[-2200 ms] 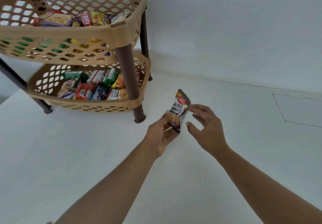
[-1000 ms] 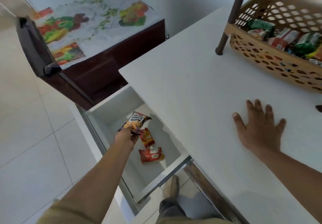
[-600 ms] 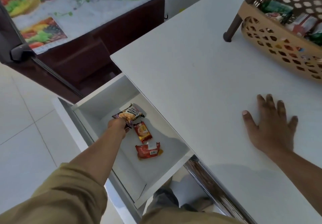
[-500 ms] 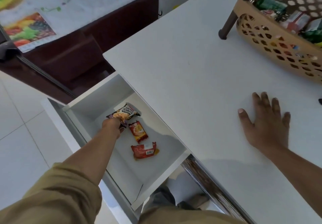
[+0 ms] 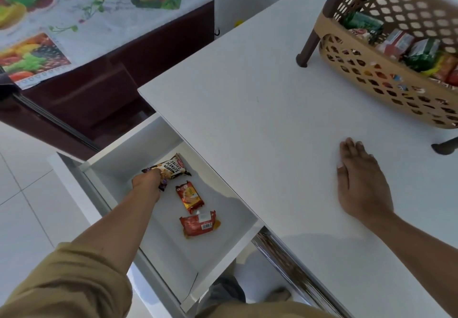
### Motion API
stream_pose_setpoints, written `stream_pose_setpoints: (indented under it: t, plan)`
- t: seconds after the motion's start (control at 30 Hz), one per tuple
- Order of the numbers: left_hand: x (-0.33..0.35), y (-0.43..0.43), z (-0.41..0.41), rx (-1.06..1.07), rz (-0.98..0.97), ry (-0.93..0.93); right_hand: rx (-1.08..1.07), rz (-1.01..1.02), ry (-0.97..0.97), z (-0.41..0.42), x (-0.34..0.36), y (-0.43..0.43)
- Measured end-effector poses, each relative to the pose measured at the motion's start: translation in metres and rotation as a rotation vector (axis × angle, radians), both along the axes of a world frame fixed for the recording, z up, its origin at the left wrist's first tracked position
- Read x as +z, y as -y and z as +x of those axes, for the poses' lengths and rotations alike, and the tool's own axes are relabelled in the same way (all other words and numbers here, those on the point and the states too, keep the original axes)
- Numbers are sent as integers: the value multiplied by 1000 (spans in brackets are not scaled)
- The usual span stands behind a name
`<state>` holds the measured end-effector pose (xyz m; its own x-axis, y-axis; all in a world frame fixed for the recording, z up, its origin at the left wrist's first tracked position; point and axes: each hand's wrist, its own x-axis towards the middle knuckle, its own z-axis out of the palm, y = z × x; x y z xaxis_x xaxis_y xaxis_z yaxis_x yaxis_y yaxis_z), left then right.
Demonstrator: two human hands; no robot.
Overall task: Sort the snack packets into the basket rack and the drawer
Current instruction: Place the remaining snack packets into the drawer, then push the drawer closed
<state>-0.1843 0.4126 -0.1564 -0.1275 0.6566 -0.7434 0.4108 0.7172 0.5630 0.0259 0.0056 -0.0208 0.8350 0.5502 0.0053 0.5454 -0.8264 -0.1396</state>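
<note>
My left hand point(image 5: 146, 183) reaches down into the open white drawer point(image 5: 116, 161) and pinches one end of a salted peanuts packet point(image 5: 172, 166), low over the drawer floor near its back. Two red snack packets lie on the drawer floor beside it, one point(image 5: 190, 196) just right of my hand and another point(image 5: 199, 223) nearer the drawer front. My right hand point(image 5: 360, 181) rests flat on the white countertop point(image 5: 260, 99), fingers spread, holding nothing. The tan basket rack point(image 5: 386, 75) stands at the top right, its lower basket full of several packets.
A dark brown cabinet point(image 5: 99, 87) with a fruit-patterned cloth point(image 5: 74, 13) on top stands behind the drawer. White floor tiles point(image 5: 27, 198) lie to the left. The rack's dark legs point(image 5: 309, 42) stand on the countertop. My feet show below the drawer.
My left hand carried the peanuts packet from the countertop down into the drawer and has lowered it toward the floor. My right hand let go and settled flat on the counter.
</note>
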Motion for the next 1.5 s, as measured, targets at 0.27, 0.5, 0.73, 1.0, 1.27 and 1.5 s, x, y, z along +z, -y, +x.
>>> stream_pose_setpoints:
  t: [0.27, 0.5, 0.73, 1.0, 1.27, 1.5]
  plan:
    - [27, 25, -13, -172, 64, 20, -11, -7, 21, 3, -3, 1]
    - [108, 67, -51, -476, 688, -54, 11, 0, 7, 0, 4, 1]
    - [146, 94, -135, -544, 1025, -245, 23, 11, -6, -1, 5, 3]
    - [132, 105, -172, -297, 624, -187, 21, 1, -7, -1, 7, 2]
    - [128, 110, -173, 138, 228, 297, 39, 27, -6, -2, 7, 4]
    - [125, 102, -170, 74, 189, 330, 29, 13, -1, -2, 8, 3]
